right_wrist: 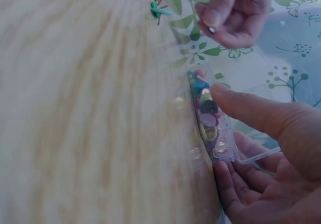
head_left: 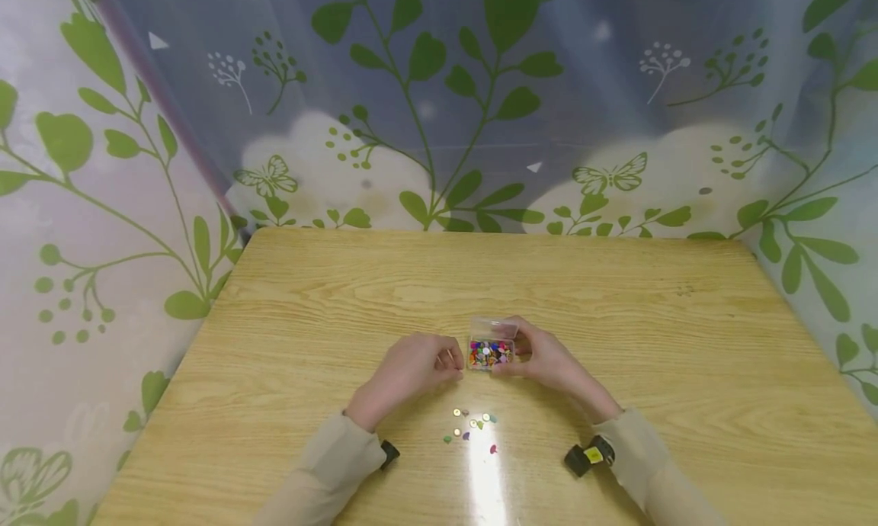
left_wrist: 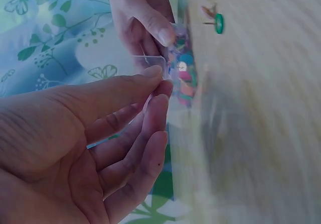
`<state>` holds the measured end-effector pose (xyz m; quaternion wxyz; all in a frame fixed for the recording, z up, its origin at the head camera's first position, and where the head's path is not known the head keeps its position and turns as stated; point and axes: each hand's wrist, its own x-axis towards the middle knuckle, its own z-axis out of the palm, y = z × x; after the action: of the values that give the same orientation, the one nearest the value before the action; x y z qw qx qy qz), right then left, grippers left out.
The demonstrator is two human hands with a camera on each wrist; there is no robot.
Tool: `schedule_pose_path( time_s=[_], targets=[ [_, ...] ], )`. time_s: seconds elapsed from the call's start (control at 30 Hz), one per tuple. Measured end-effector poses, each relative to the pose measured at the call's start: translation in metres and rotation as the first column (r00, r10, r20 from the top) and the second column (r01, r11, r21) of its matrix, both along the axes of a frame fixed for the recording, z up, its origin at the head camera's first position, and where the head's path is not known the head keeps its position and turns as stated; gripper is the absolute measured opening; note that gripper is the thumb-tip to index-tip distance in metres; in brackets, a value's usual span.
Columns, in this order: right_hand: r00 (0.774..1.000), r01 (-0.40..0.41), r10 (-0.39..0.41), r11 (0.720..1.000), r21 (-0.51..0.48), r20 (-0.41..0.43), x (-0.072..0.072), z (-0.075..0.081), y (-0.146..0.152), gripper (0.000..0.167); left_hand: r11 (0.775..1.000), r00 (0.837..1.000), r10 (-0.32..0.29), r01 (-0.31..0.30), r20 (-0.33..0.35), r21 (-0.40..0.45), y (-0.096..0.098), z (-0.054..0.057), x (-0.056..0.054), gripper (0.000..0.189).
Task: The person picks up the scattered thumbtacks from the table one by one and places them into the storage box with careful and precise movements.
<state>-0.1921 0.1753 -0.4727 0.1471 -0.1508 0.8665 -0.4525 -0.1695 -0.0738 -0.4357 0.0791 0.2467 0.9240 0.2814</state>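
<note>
A small clear plastic box (right_wrist: 224,151) stands on the table with its hinged lid (head_left: 492,328) raised. Colourful thumbtacks (head_left: 488,352) fill it. My right hand (head_left: 549,358) holds the box from the right, thumb along the near side and fingers behind. Just left of the box is my left hand (head_left: 414,364), thumb and forefinger tips pinched together. Between those tips, the right wrist view shows a tiny dark-and-white piece of a thumbtack (right_wrist: 211,30), mostly hidden by the fingers. Several loose thumbtacks (head_left: 457,432) lie on the table nearer to me, some gold face up, others coloured.
The wood-grain table (head_left: 329,282) reaches back to a curtain (head_left: 446,129) printed with leaves and butterflies, which also hangs along both sides. Dark wrist straps with small devices (head_left: 583,457) sit at the sleeve cuffs. A bright light reflection crosses the near tabletop.
</note>
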Motion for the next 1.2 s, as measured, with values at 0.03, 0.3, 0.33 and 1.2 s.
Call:
schedule_pose_path(
  time_s=[0.03, 0.3, 0.33, 1.2],
  targets=[
    [1.0, -0.002, 0.002, 1.0, -0.004, -0.001, 0.0, 0.0, 0.0, 0.069, 1.0, 1.0, -0.005, 0.005, -0.004, 0.003, 0.003, 0.002, -0.001, 0.008],
    [1.0, -0.015, 0.016, 0.999, -0.029, 0.006, 0.0, -0.001, 0.001, 0.067, 0.999, 0.998, -0.028, 0.029, -0.06, 0.018, 0.026, 0.012, -0.01, 0.007],
    [1.0, -0.02, 0.02, 0.999, -0.034, 0.004, 0.0, -0.001, 0.002, 0.066, 1.0, 0.998, -0.021, 0.023, -0.061, 0.021, 0.029, 0.013, -0.011, 0.006],
    [1.0, 0.011, -0.011, 1.0, 0.005, 0.0, -0.001, -0.002, -0.002, 0.07, 1.0, 0.999, 0.015, -0.015, -0.035, -0.003, 0.016, 0.01, -0.002, 0.003]
  ],
)
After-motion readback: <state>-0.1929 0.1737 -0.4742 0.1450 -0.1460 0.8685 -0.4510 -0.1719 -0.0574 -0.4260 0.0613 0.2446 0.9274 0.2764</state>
